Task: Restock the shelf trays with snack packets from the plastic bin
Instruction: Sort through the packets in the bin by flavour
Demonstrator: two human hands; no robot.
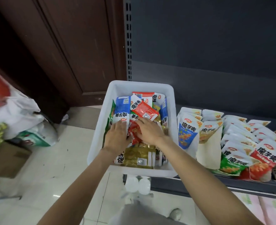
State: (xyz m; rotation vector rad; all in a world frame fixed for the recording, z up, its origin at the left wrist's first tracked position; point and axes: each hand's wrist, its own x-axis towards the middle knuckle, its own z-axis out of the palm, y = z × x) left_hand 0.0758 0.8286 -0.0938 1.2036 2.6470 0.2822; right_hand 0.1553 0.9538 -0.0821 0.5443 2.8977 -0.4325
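A white plastic bin (100,127) stands at the shelf's left end, full of mixed snack packets in blue, red, green and yellow. My left hand (117,137) lies flat on a blue-and-white packet (121,111) at the bin's left side. My right hand (148,129) rests palm down, fingers spread, on a red packet (134,133) in the middle of the bin. Neither hand has lifted a packet. To the right, shelf trays (207,153) hold upright rows of blue, yellow, green and red packets (188,130).
A dark shelf back panel (215,46) rises behind the bin and a brown wooden door (61,46) stands to the left. White sacks (20,119) and a cardboard box (7,159) sit on the tiled floor at left. White bottle caps (137,184) show below the bin.
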